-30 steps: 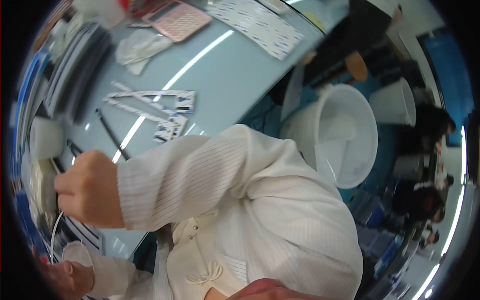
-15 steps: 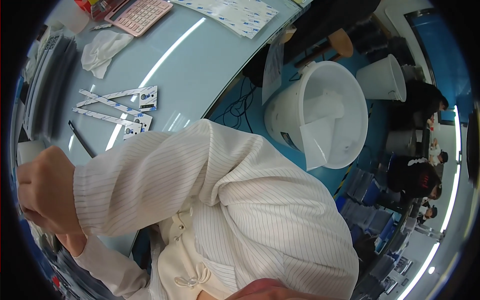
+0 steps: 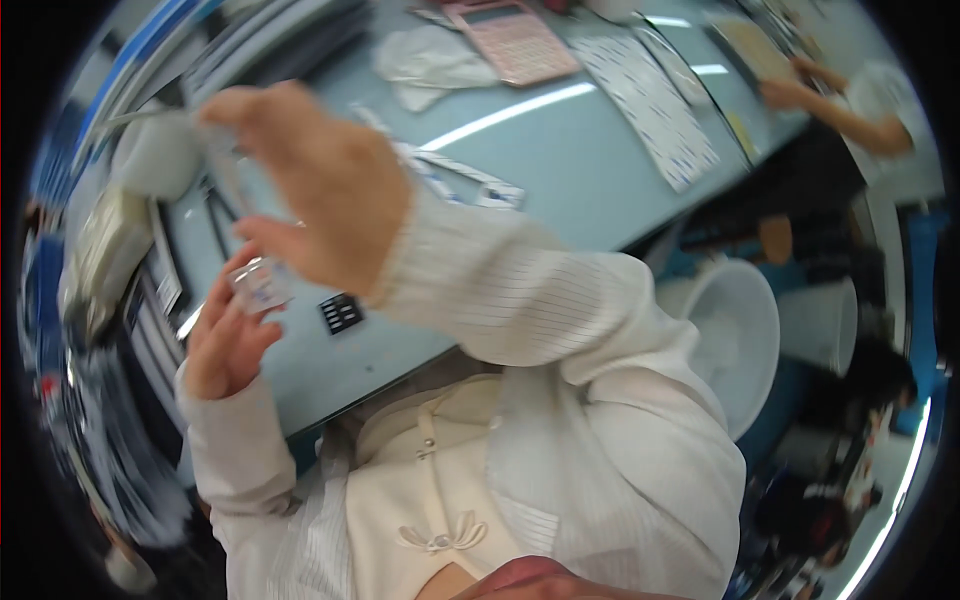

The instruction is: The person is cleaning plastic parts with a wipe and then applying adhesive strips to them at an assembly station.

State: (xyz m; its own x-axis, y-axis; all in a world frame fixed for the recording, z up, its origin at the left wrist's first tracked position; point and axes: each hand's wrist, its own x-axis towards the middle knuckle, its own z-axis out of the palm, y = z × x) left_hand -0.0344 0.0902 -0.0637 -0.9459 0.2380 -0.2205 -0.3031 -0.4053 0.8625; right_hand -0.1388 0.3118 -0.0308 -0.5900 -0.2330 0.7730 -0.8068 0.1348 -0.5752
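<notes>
My left hand [image 3: 228, 345] holds a small clear plastic piece [image 3: 262, 286] between its fingertips, over the glass-topped table [image 3: 400, 340]. Above and to the right, my right hand [image 3: 325, 175] is smeared by motion, its thumb pointing toward the left hand. A thin pale streak runs between its index finger and thumb; whether it is a held strip I cannot make out. Just right of the clear piece lies a small black card with white squares [image 3: 341, 314]. White strips with blue print [image 3: 455, 175] lie partly behind the right hand and sleeve.
A pink calculator [image 3: 515, 42], crumpled white tissue [image 3: 430, 65] and a printed white sheet [image 3: 648, 110] lie on the far side. Stacked grey sheets [image 3: 275, 50] stand at the far left. White buckets [image 3: 735, 345] are at right; another person's hands [image 3: 790, 88] work at far right.
My right hand has swung up and right from the left edge, now blurred. The left hand, mostly hidden before, shows with the clear piece. The view has turned, revealing the black card.
</notes>
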